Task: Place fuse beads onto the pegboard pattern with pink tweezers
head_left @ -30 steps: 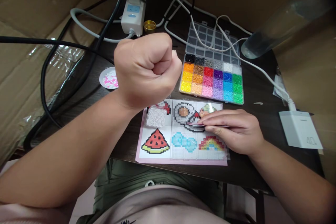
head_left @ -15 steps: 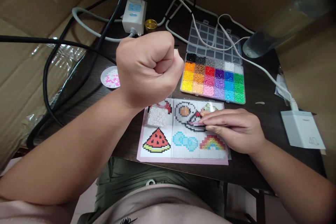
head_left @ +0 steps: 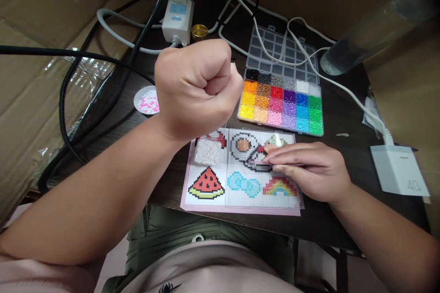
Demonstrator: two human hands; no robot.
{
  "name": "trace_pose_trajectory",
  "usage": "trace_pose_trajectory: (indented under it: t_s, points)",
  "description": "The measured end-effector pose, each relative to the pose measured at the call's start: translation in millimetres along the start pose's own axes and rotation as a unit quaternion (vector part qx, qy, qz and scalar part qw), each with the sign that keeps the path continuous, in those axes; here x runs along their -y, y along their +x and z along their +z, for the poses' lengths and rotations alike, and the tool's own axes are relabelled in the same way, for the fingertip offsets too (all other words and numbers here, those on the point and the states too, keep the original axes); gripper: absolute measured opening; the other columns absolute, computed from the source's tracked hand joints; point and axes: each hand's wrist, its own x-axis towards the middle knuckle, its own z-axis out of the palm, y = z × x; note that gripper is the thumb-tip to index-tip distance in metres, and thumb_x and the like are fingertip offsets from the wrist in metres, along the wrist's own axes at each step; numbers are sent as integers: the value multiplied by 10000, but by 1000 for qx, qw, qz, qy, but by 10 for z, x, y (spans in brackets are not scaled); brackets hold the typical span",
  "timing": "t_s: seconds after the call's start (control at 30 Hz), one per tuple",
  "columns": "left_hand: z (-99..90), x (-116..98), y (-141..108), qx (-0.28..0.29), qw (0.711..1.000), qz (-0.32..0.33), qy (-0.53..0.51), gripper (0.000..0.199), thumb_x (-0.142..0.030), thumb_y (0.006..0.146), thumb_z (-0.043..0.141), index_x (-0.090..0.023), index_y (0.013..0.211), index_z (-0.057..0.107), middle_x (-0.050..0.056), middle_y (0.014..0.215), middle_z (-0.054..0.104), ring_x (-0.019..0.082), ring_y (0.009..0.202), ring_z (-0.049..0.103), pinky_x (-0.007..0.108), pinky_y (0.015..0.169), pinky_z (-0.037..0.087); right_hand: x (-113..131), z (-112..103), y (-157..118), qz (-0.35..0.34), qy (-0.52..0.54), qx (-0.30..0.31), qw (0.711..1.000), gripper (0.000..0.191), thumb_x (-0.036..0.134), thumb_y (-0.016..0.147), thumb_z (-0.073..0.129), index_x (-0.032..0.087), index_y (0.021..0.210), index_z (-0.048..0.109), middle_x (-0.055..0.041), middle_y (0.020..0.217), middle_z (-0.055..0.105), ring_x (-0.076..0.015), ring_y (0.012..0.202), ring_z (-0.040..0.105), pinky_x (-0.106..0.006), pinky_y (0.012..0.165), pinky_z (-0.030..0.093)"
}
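Observation:
My left hand [head_left: 197, 89] is raised above the desk in a fist; whether anything is inside is hidden. My right hand [head_left: 305, 165] pinches thin pink tweezers [head_left: 258, 162], their tips over a black-outlined bead figure on the clear pegboard [head_left: 240, 203]. Under the pegboard lies a pattern sheet [head_left: 187, 192] with a watermelon, a blue bow and a rainbow. A small clear box of white beads [head_left: 207, 151] rests on the sheet's upper left. Behind my right hand, an open sorting case [head_left: 281, 100] shows beads in many colours.
A white dish of pink and white beads [head_left: 147, 100] is left of my fist. Farther back are a power strip [head_left: 177, 20], a gold cup [head_left: 199, 32] and cables. A white charger [head_left: 398, 169] and a clear cylinder [head_left: 332, 62] stand at right.
The whole view has shifted slightly. Both hands keep nearly the same pose, with the tweezers still over the black-outlined figure.

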Motion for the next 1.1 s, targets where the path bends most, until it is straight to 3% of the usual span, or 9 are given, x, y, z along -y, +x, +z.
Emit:
trace_pose_trajectory:
  t_s: [0.23, 0.43, 0.57, 0.77, 0.97, 1.1]
  points:
    - [-52, -53, -7, 21, 999, -22, 24, 567, -25, 1087, 645, -233, 831, 183, -51, 772, 222, -27, 608, 629, 120, 615, 480, 24, 24, 4, 6, 6, -9, 1000, 333, -11, 1004, 946, 293, 1110, 1034, -37, 1070, 1011, -244, 941, 1017, -277, 973, 838]
    - [-51, -34, -10, 6, 1000, 6, 22, 572, -48, 1102, 656, -219, 838, 178, -49, 783, 251, -64, 627, 669, 64, 592, 389, 15, 29, 2, 8, 7, -15, 1000, 329, 3, 1016, 947, 303, 1116, 1038, -38, 1068, 1009, -260, 924, 1017, -294, 939, 851]
    - [-62, -38, -11, 23, 999, -18, 22, 576, -15, 1083, 657, -224, 835, 180, -50, 779, 210, -38, 629, 650, 108, 611, 422, 10, 17, 2, 12, 12, -14, 1000, 324, 18, 1025, 948, 314, 1118, 1041, -38, 1069, 1009, -266, 919, 1016, -311, 930, 858]
    - [-52, -39, -5, 19, 999, -25, 16, 580, 25, 1064, 659, -214, 838, 181, -48, 791, 199, -55, 635, 610, 138, 630, 335, 18, 18, -4, 22, 16, -17, 999, 334, 30, 1017, 971, 334, 1135, 1048, -34, 1070, 1010, -269, 909, 1013, -332, 939, 865]
    - [-66, -66, 16, 18, 999, -11, 24, 562, -12, 1080, 656, -214, 831, 196, -51, 780, 235, -48, 636, 682, 89, 628, 437, 20, 40, 15, 17, 13, -16, 1000, 336, 17, 1012, 961, 318, 1135, 1048, -37, 1070, 1008, -269, 914, 1015, -316, 934, 860]
    - [-60, -61, 9, 24, 999, -14, 28, 559, -28, 1080, 635, -231, 825, 180, -51, 771, 225, -10, 647, 709, 134, 657, 551, 20, 52, 25, 16, 10, -14, 1000, 317, 34, 1019, 966, 322, 1124, 1047, -37, 1065, 1007, -271, 907, 1015, -316, 926, 860]
